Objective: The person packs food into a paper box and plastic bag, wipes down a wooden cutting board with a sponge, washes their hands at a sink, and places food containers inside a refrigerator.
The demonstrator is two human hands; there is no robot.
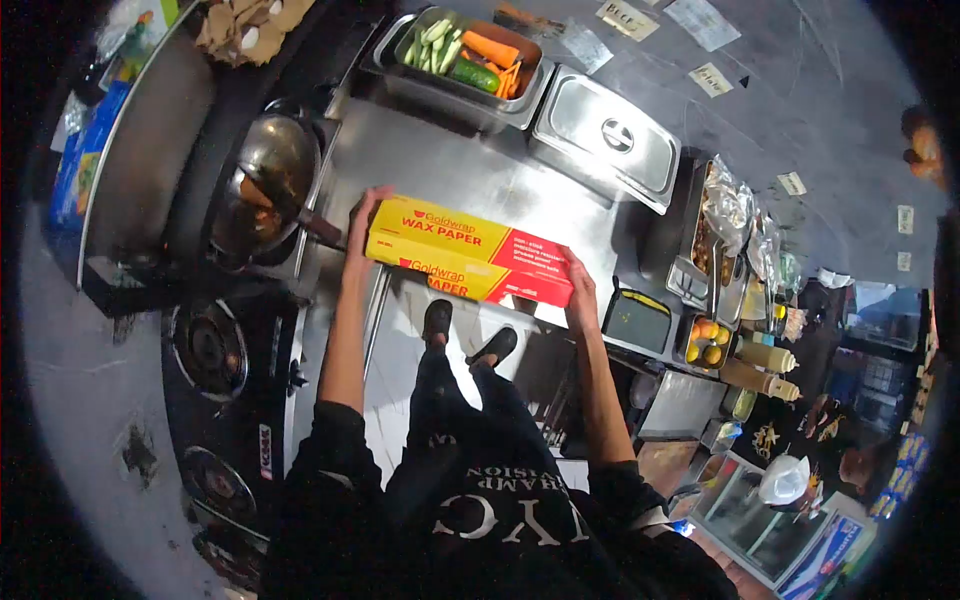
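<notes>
Gripped at one end by the left hand and at the other by the right hand, the Goldwrap wax paper box spans crosswise near the steel counter, its right end slanting nearer the body

"How are the hands set?"
"Well apart, palms inward. The left hand reaches farther forward than the right hand."
"And the fingers?"
"Bent in a grip on both sides."
"What about the arms?"
"Both reach forward. Behind the fingers, the left forearm and right forearm are bare, back to dark sleeves near the elbows."
</notes>
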